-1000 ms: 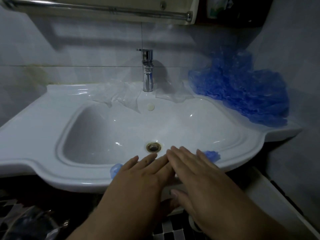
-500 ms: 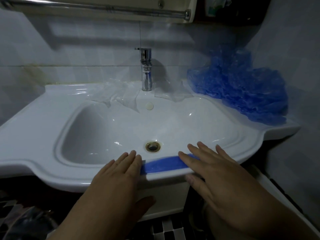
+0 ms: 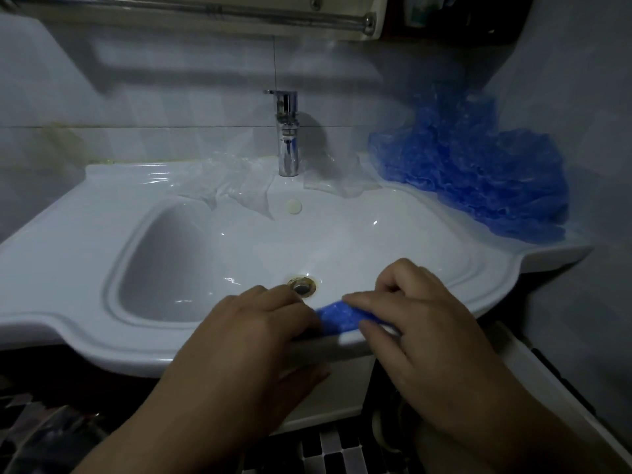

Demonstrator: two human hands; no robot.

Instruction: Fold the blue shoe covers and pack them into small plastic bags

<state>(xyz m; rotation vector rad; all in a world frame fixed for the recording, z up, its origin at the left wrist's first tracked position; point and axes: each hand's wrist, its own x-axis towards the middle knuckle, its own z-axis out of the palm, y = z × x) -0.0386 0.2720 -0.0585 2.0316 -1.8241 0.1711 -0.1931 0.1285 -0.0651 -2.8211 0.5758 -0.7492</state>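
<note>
Half a second earlier both hands lay flat and apart on the sink (image 3: 85,319) front rim, with a long flattened strip of cover (image 3: 337,314) showing between them. At this moment they had closed in: only a short blue stretch was visible, still on the front rim, just in front of the drain (image 3: 301,286).

Right hand (image 3: 420,323): fingers curled, index and thumb pinching the cover's right part. Left hand (image 3: 260,330): fingers bent over the left end, thumb hanging below the rim; couldn't tell if it gripped or only pressed.

Judgement: smoothing was over and the end-to-end fold was starting, probably right end brought over toward the left. Cover not yet small enough for bagging.

Pile (image 3: 478,186) of unfolded covers sat at the sink's back right corner, well apart from the hands. Clear bags (image 3: 239,186) lay at the back on either side of the tap (image 3: 287,131), untouched. So packing hadn't begun for this one, and plenty were left.
</note>
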